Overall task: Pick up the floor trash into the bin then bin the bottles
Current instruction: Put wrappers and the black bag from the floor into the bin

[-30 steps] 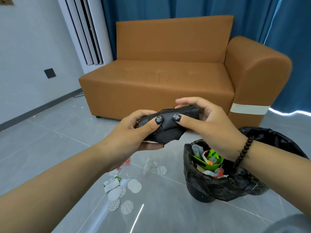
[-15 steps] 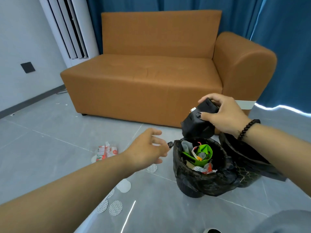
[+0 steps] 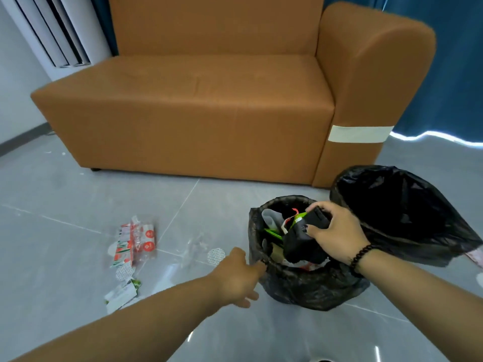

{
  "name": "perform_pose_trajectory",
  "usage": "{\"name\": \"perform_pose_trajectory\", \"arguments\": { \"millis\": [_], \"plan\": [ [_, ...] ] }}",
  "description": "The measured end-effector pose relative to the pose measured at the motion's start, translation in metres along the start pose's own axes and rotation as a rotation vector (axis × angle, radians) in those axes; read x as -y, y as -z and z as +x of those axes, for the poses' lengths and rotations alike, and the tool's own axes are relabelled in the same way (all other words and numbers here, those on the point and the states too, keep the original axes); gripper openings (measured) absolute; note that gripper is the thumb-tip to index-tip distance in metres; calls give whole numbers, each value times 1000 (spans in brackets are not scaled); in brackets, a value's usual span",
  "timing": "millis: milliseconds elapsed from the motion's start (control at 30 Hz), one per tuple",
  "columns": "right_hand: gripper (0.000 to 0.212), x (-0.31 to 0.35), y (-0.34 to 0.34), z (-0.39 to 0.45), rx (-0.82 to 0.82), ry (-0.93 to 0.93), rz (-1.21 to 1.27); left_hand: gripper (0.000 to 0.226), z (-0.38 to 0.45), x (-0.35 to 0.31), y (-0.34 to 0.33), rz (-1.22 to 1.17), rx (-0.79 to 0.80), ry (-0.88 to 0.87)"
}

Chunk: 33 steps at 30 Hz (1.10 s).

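The mouth of the small bin, lined with a black bag, is mostly taken up: the right hand sits over its right half gripping a crumpled black wad, and green and white rubbish fills the rest nearly to the rim. The left hand touches the rim's left edge, closing that side. A second, larger black bag stands touching the bin on the right, and the orange sofa walls off the far side. Bare grey floor lies open left of the bin, broken by a red-and-white wrapper, round foil seals and a green-edged sachet.
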State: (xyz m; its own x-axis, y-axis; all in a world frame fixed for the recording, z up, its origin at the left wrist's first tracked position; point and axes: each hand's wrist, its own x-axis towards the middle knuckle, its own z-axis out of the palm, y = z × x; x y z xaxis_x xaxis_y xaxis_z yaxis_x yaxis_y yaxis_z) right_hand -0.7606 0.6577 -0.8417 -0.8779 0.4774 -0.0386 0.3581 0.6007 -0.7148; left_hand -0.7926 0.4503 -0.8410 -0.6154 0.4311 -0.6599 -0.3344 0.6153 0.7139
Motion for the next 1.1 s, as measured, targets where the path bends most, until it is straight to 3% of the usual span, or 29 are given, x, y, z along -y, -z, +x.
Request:
{"name": "perform_pose_trajectory", "arguments": {
  "millis": [233, 433, 733, 1033, 1100],
  "plan": [
    [24, -28, -32, 21, 96, 95, -137, 38, 68, 5, -62, -242, -121, 97],
    [45, -50, -34, 39, 247, 293, -384, 26, 84, 3, -68, -349, -168, 127],
    [26, -58, -50, 52, 474, 775, -982, 21, 83, 1, -61, -345, -80, 110],
    [17, -57, -86, 72, 714, 720, -1080, 22, 83, 0, -60, -327, -64, 115],
    [21, -52, -88, 73, 710, 661, -972, 23, 81, 1, -57, -301, -41, 109]
  ]
}}
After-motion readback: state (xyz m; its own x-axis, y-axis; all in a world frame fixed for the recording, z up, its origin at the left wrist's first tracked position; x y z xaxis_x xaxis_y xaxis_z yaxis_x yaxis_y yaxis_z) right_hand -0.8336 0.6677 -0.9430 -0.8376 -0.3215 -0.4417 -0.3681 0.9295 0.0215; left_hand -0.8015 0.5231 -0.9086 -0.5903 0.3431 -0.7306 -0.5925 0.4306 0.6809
